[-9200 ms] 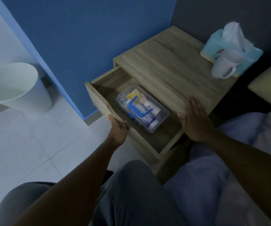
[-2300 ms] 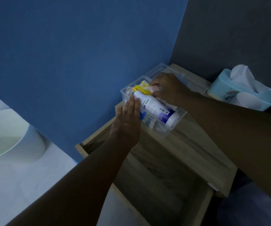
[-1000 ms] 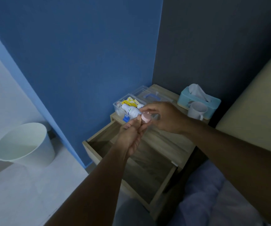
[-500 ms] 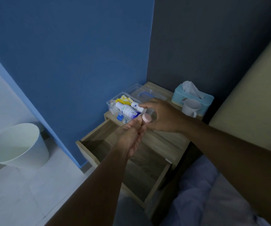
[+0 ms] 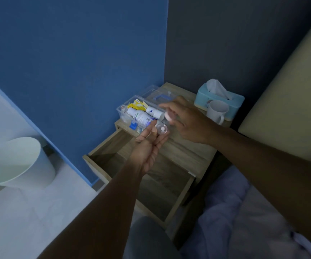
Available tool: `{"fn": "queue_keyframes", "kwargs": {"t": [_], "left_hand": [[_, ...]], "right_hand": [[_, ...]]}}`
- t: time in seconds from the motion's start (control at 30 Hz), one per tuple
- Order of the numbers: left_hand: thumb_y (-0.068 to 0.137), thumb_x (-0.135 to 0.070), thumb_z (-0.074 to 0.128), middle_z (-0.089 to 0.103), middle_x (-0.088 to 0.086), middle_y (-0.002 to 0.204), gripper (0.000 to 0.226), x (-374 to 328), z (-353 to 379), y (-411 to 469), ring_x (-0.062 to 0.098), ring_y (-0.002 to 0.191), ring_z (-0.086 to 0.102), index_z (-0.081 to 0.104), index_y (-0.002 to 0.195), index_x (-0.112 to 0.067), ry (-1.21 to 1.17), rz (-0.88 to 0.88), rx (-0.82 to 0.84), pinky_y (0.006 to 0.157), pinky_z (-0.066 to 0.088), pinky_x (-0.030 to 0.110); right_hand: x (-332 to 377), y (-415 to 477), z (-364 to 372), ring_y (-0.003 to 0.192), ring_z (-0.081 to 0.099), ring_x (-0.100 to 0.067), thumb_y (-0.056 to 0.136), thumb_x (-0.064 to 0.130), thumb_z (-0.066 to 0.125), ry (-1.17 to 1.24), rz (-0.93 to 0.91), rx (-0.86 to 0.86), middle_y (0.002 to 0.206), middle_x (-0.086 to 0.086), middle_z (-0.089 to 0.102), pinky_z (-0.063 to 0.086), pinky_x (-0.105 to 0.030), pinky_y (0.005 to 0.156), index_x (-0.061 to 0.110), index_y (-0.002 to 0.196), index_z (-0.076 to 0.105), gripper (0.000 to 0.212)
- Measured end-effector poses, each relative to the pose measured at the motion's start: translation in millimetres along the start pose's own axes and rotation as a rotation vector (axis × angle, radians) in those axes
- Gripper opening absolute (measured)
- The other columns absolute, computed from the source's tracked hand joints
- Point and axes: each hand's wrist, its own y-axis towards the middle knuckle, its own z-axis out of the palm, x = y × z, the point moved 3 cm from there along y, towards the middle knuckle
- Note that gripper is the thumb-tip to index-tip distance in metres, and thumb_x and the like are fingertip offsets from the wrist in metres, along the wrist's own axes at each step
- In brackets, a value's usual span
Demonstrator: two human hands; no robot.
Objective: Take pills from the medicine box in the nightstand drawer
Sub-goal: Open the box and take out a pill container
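Observation:
The clear medicine box (image 5: 124,119) stands open on the wooden nightstand (image 5: 188,153), at its left edge, holding white bottles and a yellow packet. Its lid (image 5: 161,98) with a blue handle lies behind it. My left hand (image 5: 147,149), palm up over the open drawer (image 5: 94,162), pinches a small clear pill jar (image 5: 162,130) with a white pill showing inside. My right hand (image 5: 189,125) is just right of the jar and holds its pink cap (image 5: 168,115), lifted off and slightly blurred.
A blue tissue box (image 5: 234,101) and a white mug (image 5: 216,111) stand at the nightstand's back right. A pale waste bin (image 5: 18,163) is on the floor to the left. Bedding (image 5: 244,212) and a beige headboard (image 5: 291,86) lie on the right.
My right hand has pulled the pink cap off the jar and moved it up and to the right. The jar stays in my left hand, now uncovered.

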Motion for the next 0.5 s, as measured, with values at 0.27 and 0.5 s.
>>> {"fn": "queue_keyframes", "kwargs": {"t": [0.27,0.5], "left_hand": [[0.096,-0.006,0.052,0.061,0.021,0.131,0.036,15,-8,7,0.031,0.124,0.058,0.057,0.131,0.0,-0.039,-0.12,0.026,0.094,0.055,0.036],[0.084,-0.002,0.07,0.071,0.013,0.118,0.04,45,-19,28,0.025,0.113,0.067,0.061,0.123,-0.008,0.308,-0.064,0.014,0.097,0.053,0.034]], "right_hand": [[-53,-29,11,0.093,0.064,-0.015,0.088,0.03,0.065,0.063,0.248,-0.179,0.113,-0.007,0.058,0.058,-0.033,0.087,0.016,0.12,0.066,0.034],[-99,-83,56,0.084,0.068,-0.016,0.08,0.015,0.073,0.155,0.505,-0.304,0.104,-0.01,0.065,0.06,-0.029,0.08,0.013,0.105,0.071,0.026]]}}
